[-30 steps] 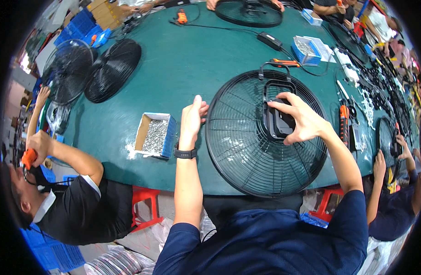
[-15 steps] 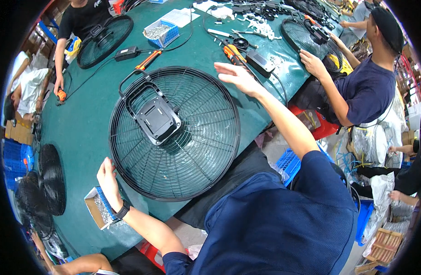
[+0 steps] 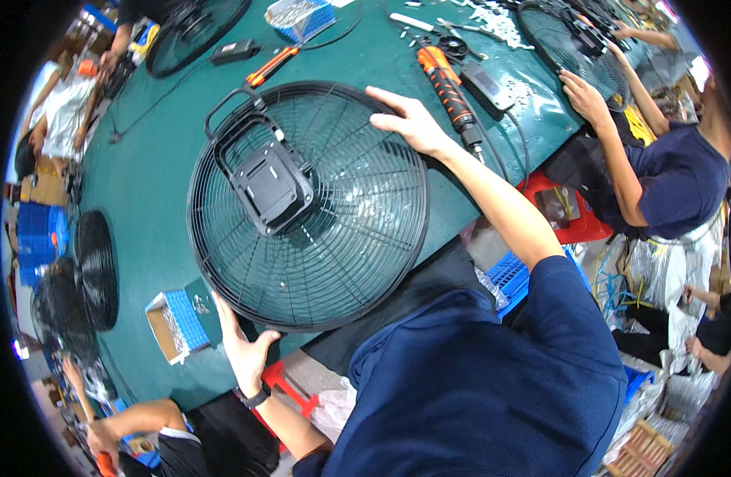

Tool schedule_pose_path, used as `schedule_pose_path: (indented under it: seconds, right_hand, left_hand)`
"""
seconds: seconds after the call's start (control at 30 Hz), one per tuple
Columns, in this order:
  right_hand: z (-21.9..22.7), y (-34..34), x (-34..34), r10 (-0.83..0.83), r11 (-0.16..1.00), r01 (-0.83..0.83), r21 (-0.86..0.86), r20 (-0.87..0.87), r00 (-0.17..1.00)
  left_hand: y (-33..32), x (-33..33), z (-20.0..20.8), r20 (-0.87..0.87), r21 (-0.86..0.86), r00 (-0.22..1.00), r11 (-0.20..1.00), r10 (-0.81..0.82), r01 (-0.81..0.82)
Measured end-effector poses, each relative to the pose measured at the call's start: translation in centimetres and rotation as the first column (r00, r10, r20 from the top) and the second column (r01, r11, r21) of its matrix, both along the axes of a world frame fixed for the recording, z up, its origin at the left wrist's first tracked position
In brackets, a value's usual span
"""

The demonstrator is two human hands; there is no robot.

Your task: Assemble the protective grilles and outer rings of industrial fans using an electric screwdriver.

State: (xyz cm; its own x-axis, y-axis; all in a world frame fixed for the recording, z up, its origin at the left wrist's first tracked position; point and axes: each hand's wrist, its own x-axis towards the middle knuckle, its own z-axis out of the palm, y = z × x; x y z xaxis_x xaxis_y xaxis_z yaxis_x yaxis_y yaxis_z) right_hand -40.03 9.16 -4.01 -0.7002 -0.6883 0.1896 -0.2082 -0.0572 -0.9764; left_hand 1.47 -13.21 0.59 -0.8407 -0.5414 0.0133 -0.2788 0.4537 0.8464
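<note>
Presently, the left hand (image 3: 244, 350) is open, thumb spread, at the near-left rim of the round black fan (image 3: 290, 199); the right hand (image 3: 417, 131), also open, is at the far-right rim. Firm contact I cannot tell. The fan lies between both on the surface (image 3: 147, 171), its handle (image 3: 222, 102) toward far left.

The person wears a navy blue shirt (image 3: 476, 381) in a finely textured knit, creased into soft folds across the body. Its short, plain right sleeve (image 3: 568, 290) ends in a straight hem on the upper arm. A black band (image 3: 256, 396) rings the wrist below the bare left hand (image 3: 244, 350); the right hand (image 3: 413, 126) is bare too. Black trousers (image 3: 425, 290) show below the near edge of the bench (image 3: 147, 183).
</note>
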Motion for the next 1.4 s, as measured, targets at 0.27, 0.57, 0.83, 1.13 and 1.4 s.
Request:
schedule_pose_path:
  seconds: [0.27,0.57,0.83,1.13,1.4]
  right_hand:
    - [0.5,0.3,-0.9,-0.041,0.996,0.051,0.074,-0.129,0.991]
    - [1.2,-0.8,-1.6,0.005,0.997,-0.003,0.073,-0.032,0.999]
    - [1.1,-0.3,-1.5,0.026,0.999,-0.025,-0.02,0.042,0.999]
    - [1.1,-1.0,-1.2,0.012,0.999,-0.009,0.053,-0.053,0.999]
    - [1.6,-0.4,-1.1,0.019,0.998,-0.018,0.052,-0.012,1.0]
  left_hand:
    - [0.0,0.1,-1.2,-0.052,0.055,0.997,0.997,0.053,-0.05]
    - [1.3,0.5,-2.0,-0.037,-0.134,0.993,0.984,0.114,-0.118]
    - [1.3,0.2,-1.8,-0.04,-0.237,0.996,0.968,0.079,-0.086]
    - [1.0,1.0,-1.9,-0.055,-0.138,0.992,0.983,0.113,-0.119]
    - [0.9,0.9,-2.5,-0.067,-0.183,0.994,0.979,0.082,-0.093]
